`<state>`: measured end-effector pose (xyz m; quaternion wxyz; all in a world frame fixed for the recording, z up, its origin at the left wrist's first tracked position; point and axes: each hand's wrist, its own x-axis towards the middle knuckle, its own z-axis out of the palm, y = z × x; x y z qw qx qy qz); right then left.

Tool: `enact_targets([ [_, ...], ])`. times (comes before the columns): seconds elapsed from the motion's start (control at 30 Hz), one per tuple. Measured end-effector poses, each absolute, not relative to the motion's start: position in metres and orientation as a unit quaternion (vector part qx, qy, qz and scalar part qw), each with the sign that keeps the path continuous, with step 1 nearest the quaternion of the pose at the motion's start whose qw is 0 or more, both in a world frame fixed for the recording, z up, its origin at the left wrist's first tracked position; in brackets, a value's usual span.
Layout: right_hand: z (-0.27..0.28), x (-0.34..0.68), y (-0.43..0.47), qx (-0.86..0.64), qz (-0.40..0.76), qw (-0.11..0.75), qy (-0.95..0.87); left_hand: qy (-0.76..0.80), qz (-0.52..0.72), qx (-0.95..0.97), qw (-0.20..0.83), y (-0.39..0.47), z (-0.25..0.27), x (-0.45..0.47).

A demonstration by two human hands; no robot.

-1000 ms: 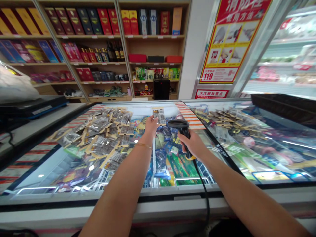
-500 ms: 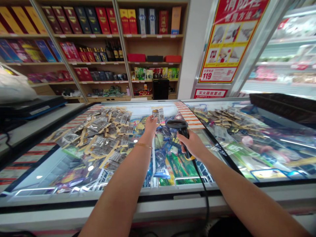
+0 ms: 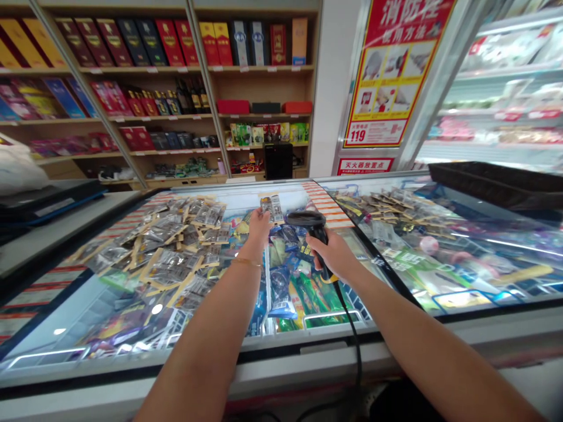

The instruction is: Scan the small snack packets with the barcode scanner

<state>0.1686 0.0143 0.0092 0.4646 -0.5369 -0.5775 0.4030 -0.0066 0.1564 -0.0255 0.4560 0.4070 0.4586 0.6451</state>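
Observation:
My left hand (image 3: 259, 224) is closed on the lower left edge of a small flat snack packet (image 3: 271, 206), which has a clear front and a printed label. In my right hand (image 3: 331, 256) is a black barcode scanner (image 3: 322, 236), fingers wrapped round its handle. Its head points toward the packet, apart from it. From the handle's base a black cable (image 3: 350, 316) runs down over the front edge. Left of my left hand, a loose pile of similar packets (image 3: 176, 261) lies on the freezer's glass lid (image 3: 240, 196).
Bagged frozen goods (image 3: 303, 293) show through the glass. More packets (image 3: 393, 208) lie on the right lid, near a dark brown tray (image 3: 492, 181). A scale-like black device (image 3: 48, 196) stands at the left. Shelves of boxes (image 3: 152, 44) line the back wall.
The view has shifted slightly, so most things sit a little further left. Both hands keep their hold on the packet and the scanner, with little movement between them.

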Motion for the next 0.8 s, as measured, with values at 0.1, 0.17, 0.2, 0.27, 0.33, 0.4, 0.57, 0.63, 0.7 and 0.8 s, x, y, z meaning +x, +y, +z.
enact_targets([
  [0.1, 0.0088, 0.1676, 0.0134, -0.527, 0.414, 0.461, -0.582, 0.463, 0.646, 0.401, 0.455, 0.1565, -0.0255, -0.0065],
  [0.17, 0.0083, 0.1672, 0.0133, -0.524, 0.416, 0.46, -0.584, 0.467, 0.647, 0.398, 0.453, 0.1575, -0.026, -0.0064],
  [0.2, 0.0081, 0.1672, 0.0133, -0.524, 0.416, 0.46, -0.584, 0.469, 0.649, 0.396, 0.449, 0.1581, -0.0263, -0.0063],
  [0.27, 0.0079, 0.1675, 0.0134, -0.525, 0.415, 0.46, -0.584, 0.473, 0.652, 0.394, 0.442, 0.1585, -0.0266, -0.0062],
  [0.33, 0.0078, 0.1679, 0.0138, -0.525, 0.414, 0.461, -0.584, 0.475, 0.65, 0.395, 0.444, 0.158, -0.0265, -0.0063],
  [0.4, 0.0076, 0.1682, 0.0142, -0.524, 0.412, 0.462, -0.585, 0.468, 0.646, 0.398, 0.452, 0.1572, -0.0263, -0.0065],
  [0.57, 0.0065, 0.1688, 0.0154, -0.522, 0.407, 0.463, -0.59, 0.445, 0.656, 0.39, 0.468, 0.1593, -0.027, -0.0067],
  [0.63, 0.0067, 0.169, 0.0159, -0.526, 0.409, 0.463, -0.584, 0.446, 0.661, 0.385, 0.465, 0.161, -0.027, -0.0059],
  [0.7, 0.008, 0.1694, 0.0169, -0.529, 0.412, 0.469, -0.575, 0.445, 0.673, 0.386, 0.448, 0.1613, -0.0262, -0.0042],
  [0.8, 0.0129, 0.172, 0.0195, -0.528, 0.42, 0.485, -0.557, 0.441, 0.687, 0.406, 0.41, 0.1588, -0.0233, 0.0005],
])
